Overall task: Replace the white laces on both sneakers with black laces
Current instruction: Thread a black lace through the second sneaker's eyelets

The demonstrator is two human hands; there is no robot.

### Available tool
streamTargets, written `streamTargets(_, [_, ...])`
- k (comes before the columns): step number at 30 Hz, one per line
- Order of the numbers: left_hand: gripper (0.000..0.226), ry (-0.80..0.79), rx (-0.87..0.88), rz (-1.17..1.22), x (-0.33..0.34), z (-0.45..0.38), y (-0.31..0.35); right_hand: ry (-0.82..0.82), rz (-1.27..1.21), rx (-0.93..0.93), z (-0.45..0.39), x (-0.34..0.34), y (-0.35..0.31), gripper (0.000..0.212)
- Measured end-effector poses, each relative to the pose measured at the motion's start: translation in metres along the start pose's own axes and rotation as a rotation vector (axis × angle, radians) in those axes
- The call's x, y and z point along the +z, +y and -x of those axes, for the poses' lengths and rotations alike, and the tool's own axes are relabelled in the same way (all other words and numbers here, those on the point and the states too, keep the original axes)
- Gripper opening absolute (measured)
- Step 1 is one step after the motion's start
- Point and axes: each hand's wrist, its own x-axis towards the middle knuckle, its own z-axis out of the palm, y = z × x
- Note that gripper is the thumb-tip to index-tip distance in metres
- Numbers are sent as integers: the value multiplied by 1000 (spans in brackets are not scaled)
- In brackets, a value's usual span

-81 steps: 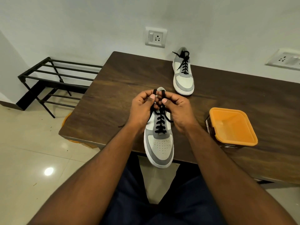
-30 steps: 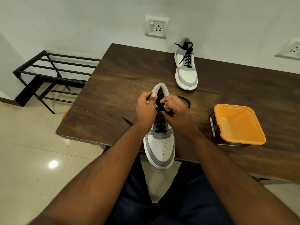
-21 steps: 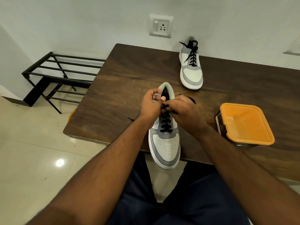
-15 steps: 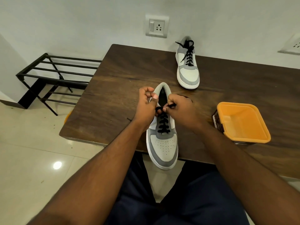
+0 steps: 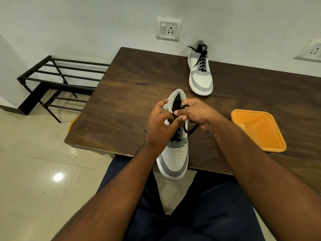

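Note:
A grey-and-white sneaker (image 5: pixel 174 158) lies at the table's near edge, its toe hanging over the edge toward me. A black lace (image 5: pixel 175 137) runs up its eyelets. My left hand (image 5: pixel 160 125) pinches the lace at the top of the tongue. My right hand (image 5: pixel 197 113) grips the other lace end, a small loop showing by its fingers and a strand curving below the palm. The knot area is hidden between my fingers. A second sneaker (image 5: pixel 200 73) with black laces stands at the far edge by the wall.
An orange tub (image 5: pixel 258 130) sits on the brown wooden table (image 5: pixel 128 101) to the right of my hands. A black metal rack (image 5: pixel 57 82) stands on the tiled floor at the left. A wall socket (image 5: pixel 168 29) is above the table.
My hands have kept working the lace ends at the sneaker's top; the right hand has pulled its end out to the right, leaving a strand looped beside the shoe. The camera shifted slightly.

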Motion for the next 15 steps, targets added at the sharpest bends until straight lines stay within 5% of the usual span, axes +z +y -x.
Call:
streamTargets(5, [20, -89, -77, -64, -10, 13, -5, 4, -24, 5, 4, 0, 1, 30])
streamTargets(9, [22, -157, -158, -212, -17, 38, -17, 307, 110, -129, -10, -16, 2, 38])
streamTargets(15, [23, -267, -127, -308, -19, 51, -35, 438, 111, -154, -28, -11, 28, 40])
